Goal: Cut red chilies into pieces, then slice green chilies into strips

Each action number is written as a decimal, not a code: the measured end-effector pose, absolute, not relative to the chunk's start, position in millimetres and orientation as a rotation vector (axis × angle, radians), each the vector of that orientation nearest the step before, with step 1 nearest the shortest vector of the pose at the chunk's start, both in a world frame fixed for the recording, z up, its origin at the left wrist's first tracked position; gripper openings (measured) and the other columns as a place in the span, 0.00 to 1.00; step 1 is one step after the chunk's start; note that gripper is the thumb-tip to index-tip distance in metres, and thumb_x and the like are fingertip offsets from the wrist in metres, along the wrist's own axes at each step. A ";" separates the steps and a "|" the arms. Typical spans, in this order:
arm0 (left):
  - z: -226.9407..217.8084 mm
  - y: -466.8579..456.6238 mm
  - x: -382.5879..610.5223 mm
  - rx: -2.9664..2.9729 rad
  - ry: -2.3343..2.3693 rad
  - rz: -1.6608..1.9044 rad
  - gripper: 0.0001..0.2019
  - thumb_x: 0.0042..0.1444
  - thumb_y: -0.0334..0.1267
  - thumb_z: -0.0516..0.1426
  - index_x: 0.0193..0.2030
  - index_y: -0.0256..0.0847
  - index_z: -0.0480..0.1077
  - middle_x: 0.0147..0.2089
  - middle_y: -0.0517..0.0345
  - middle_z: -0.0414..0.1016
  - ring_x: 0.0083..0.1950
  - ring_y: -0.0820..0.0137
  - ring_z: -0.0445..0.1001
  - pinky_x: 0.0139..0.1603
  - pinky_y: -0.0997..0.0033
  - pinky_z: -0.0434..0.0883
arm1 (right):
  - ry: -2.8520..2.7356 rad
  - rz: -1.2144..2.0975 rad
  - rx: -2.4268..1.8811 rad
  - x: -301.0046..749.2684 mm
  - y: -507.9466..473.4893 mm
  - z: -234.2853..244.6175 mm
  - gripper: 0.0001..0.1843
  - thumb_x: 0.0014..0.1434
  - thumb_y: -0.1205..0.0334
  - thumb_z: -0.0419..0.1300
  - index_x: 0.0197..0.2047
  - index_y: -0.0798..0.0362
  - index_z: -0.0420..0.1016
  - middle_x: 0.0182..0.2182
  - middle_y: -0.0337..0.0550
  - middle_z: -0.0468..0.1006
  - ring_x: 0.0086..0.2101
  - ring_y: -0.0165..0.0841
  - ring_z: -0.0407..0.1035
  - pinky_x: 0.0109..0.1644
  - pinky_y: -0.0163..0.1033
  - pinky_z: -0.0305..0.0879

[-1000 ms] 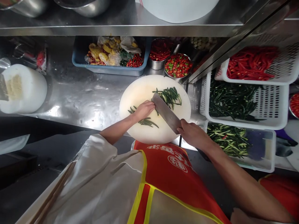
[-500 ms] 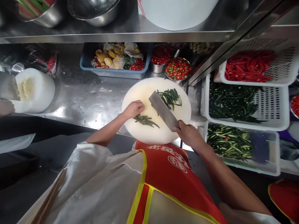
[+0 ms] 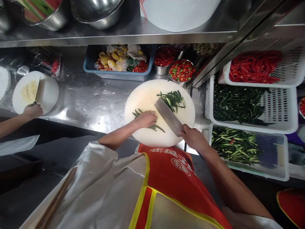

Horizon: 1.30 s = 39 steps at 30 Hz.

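My right hand (image 3: 192, 136) is wrapped round the handle of a cleaver (image 3: 169, 117). Its broad blade lies slantwise over the round white cutting board (image 3: 133, 95), beside a heap of cut green chili strips (image 3: 177, 100). My left hand (image 3: 147, 119) is over the board left of the blade, fingers curled together; what they hold, if anything, is hidden. Long green chilies (image 3: 156, 128) lie under and around this hand, partly covered by it.
A blue tub (image 3: 119, 75) of bagged ingredients and metal bowls of chopped red chili (image 3: 182, 70) stand behind the board. White baskets (image 3: 283, 105) of chilies are at right. On the left, a co-worker's hand (image 3: 33, 110) holds a knife on another board (image 3: 51, 92). A steel shelf (image 3: 124, 38) overhangs.
My left hand has moved right, across the green chilies and closer to the cleaver. The cleaver has barely shifted. At left, the co-worker's knife has turned and moved right on its board.
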<state>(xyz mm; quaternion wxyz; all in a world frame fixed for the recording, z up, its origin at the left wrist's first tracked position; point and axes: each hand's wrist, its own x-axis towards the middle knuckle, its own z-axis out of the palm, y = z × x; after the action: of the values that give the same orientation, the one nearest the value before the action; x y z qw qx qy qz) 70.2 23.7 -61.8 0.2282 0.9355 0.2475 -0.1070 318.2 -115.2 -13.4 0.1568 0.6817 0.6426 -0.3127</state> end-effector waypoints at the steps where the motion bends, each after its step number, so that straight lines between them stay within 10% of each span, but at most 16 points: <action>1: -61.9 23.5 75.5 2.592 0.664 -0.290 0.06 0.59 0.36 0.56 0.37 0.40 0.75 0.40 0.53 0.71 0.45 0.63 0.71 0.50 0.65 0.66 | 1.839 -0.896 1.952 317.9 -115.3 -13.5 0.15 0.69 0.55 0.44 0.49 0.55 0.65 0.36 0.53 0.80 0.37 0.42 0.74 0.33 0.38 0.50; 11: -79.6 29.8 94.2 2.631 0.655 0.246 0.14 0.68 0.37 0.47 0.49 0.40 0.73 0.48 0.49 0.71 0.51 0.64 0.71 0.54 0.63 0.70 | 1.791 -0.896 1.993 324.9 -113.0 -9.4 0.15 0.69 0.55 0.45 0.48 0.54 0.66 0.37 0.53 0.80 0.38 0.43 0.74 0.33 0.38 0.49; 39: -98.0 30.0 88.9 2.559 0.770 0.307 0.17 0.69 0.37 0.44 0.41 0.39 0.73 0.47 0.48 0.75 0.50 0.65 0.71 0.56 0.61 0.70 | 1.835 -1.030 1.790 347.5 -93.1 7.2 0.13 0.66 0.54 0.48 0.45 0.54 0.66 0.34 0.51 0.78 0.38 0.43 0.72 0.35 0.39 0.53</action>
<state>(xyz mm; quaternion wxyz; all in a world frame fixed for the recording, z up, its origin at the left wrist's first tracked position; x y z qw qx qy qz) 88.9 30.0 -98.0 0.2238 0.9272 0.2791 0.1112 347.5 -93.1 7.2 0.1882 0.6364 0.6524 -0.3660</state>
